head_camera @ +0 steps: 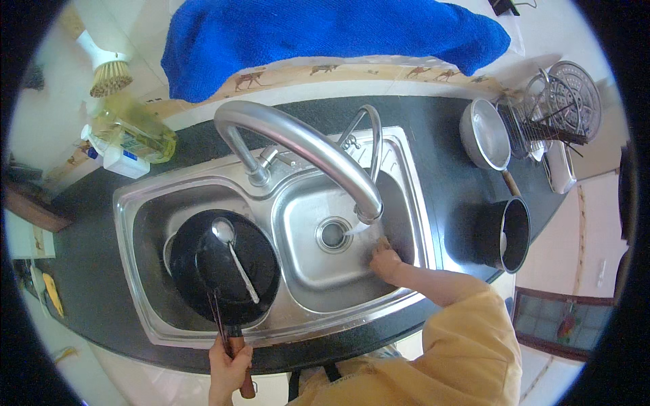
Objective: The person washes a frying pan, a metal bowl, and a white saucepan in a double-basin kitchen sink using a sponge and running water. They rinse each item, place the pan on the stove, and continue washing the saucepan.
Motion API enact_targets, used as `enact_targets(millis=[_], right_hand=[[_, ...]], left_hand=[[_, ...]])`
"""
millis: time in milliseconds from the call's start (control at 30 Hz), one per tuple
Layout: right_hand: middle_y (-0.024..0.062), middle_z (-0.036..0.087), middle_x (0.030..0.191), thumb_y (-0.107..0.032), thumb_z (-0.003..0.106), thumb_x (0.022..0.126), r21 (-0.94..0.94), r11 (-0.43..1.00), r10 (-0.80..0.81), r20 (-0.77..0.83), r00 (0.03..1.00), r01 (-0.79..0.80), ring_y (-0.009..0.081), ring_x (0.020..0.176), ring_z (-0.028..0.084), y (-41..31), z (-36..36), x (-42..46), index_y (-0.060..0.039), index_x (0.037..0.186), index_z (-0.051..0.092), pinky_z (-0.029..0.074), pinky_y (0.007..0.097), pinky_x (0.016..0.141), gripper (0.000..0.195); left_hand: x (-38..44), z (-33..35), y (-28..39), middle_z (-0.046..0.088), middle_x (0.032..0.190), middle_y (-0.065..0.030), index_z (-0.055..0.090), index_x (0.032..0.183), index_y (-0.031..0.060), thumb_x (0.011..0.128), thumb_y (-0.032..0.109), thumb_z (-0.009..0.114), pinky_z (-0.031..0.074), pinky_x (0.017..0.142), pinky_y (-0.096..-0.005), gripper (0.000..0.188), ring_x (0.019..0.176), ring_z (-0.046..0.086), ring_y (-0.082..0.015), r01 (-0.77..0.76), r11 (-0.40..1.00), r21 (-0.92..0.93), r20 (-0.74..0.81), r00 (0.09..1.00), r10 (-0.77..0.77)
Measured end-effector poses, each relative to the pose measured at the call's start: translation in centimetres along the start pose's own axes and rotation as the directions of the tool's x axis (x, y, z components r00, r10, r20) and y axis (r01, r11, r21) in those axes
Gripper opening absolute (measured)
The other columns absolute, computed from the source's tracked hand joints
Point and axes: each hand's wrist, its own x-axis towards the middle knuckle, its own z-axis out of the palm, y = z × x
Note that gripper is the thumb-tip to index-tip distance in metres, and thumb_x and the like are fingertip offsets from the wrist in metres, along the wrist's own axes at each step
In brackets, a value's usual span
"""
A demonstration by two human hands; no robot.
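My left hand is closed around the brown handle of a black pan and a thin utensil with metal prongs beside it. The pan rests over the left basin of the steel double sink, and a metal spoon lies in it. Under the pan's left edge shows the rim of a light dish. My right hand is in the right basin, near its right wall, below the steel faucet. Water runs from the spout towards the drain. Whether this hand holds anything cannot be told.
A metal pan and a dark pot stand on the counter at right, by a dish rack. Bottles stand at the back left, below a brush. A blue towel hangs behind the sink.
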Motion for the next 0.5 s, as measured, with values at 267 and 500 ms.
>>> enact_targets(millis=[267, 500], right_hand=[[0.0119, 0.058, 0.111, -0.017, 0.055, 0.080, -0.100, 0.988, 0.106, -0.095, 0.990, -0.116, 0.0272, 0.111, 0.050, 4.9, -9.3, -4.4, -0.0055, 0.099, 0.066, 0.041, 0.0373, 0.094, 0.025], [0.0134, 0.058, 0.104, -0.016, 0.055, 0.079, -0.230, 0.969, -0.091, 0.014, 0.996, 0.092, 0.0310, 0.103, 0.053, 4.8, -8.5, -4.5, -0.0043, 0.095, 0.068, 0.051, 0.0420, 0.081, 0.023]], left_hand=[[0.6, 0.9, 1.5, 0.049, 0.061, -0.0019, 0.047, 0.087, 0.0028, 0.075, 0.004, 0.059, 0.042, 0.045, -0.0250, 0.016, 0.049, 0.050, -0.0105, -0.009, 1.000, 0.012, 0.039, 0.999, 0.008], [0.9, 0.6, 1.2, 0.051, 0.063, -0.0027, 0.048, 0.090, 0.0026, 0.074, 0.004, 0.061, 0.043, 0.046, -0.0256, 0.021, 0.051, 0.051, -0.0110, 0.002, 1.000, 0.025, 0.049, 0.999, -0.003]])
